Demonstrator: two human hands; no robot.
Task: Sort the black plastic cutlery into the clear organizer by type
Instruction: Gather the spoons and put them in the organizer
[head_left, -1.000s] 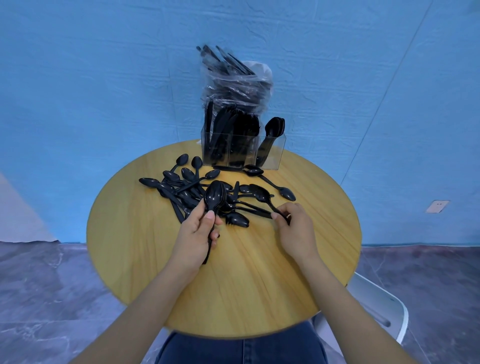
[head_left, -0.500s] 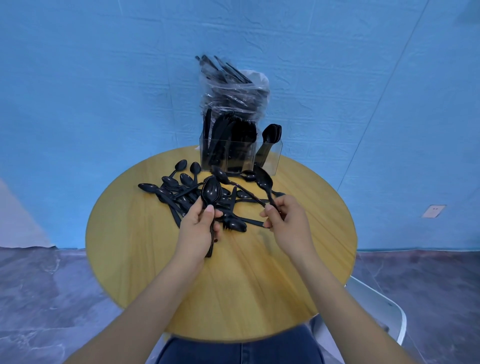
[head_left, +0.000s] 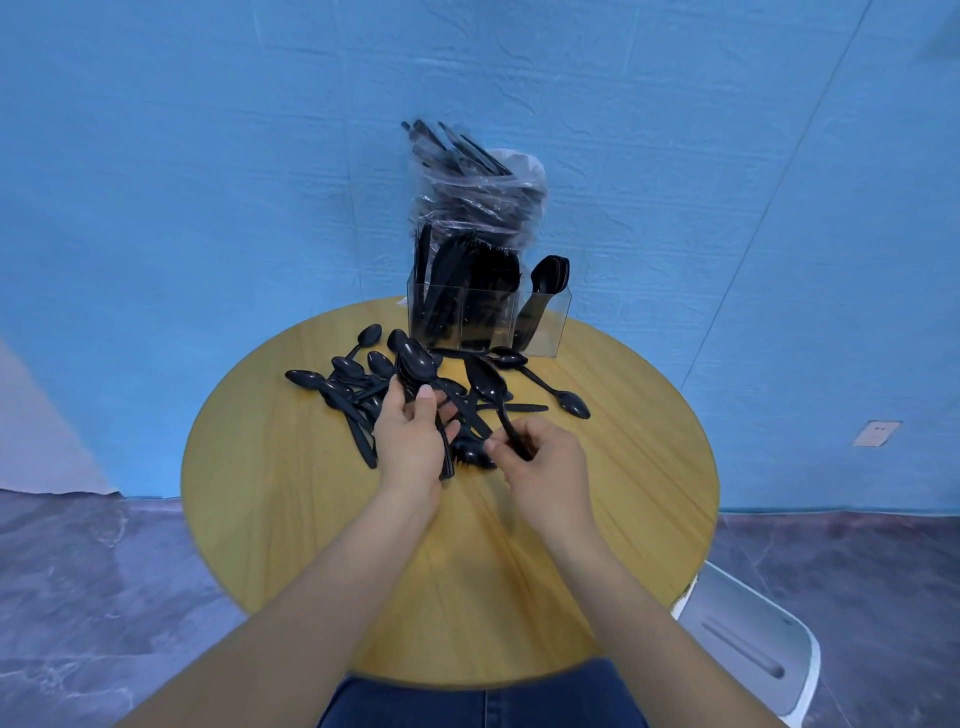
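The spoon (head_left: 485, 384) being sorted is in the right hand (head_left: 540, 462), whose fingers are curled round its handle, bowl pointing up and away over the pile. The left hand (head_left: 413, 441) grips a stack of spoons (head_left: 415, 364) by their handles, the bowls nested together above the thumb; how many are in the stack cannot be told.

Under and around both hands lies the loose pile (head_left: 358, 379) on the round wooden table (head_left: 270, 467): about 8 spoon bowls show to the left, 2 more spoons lie off to the right toward the organizer, and a knife (head_left: 514, 409) lies flat behind the right hand.

The clear organizer (head_left: 543, 327) stands at the far edge of the table with 3 compartments visible. The left and middle ones are packed dark with cutlery, the right one holds only a few spoons. A plastic bag (head_left: 478, 197) with more cutlery stands behind it.

By my reckoning the sorting is well along: knives and forks look mostly placed, and the spoons are what remain, well over 10 of them.
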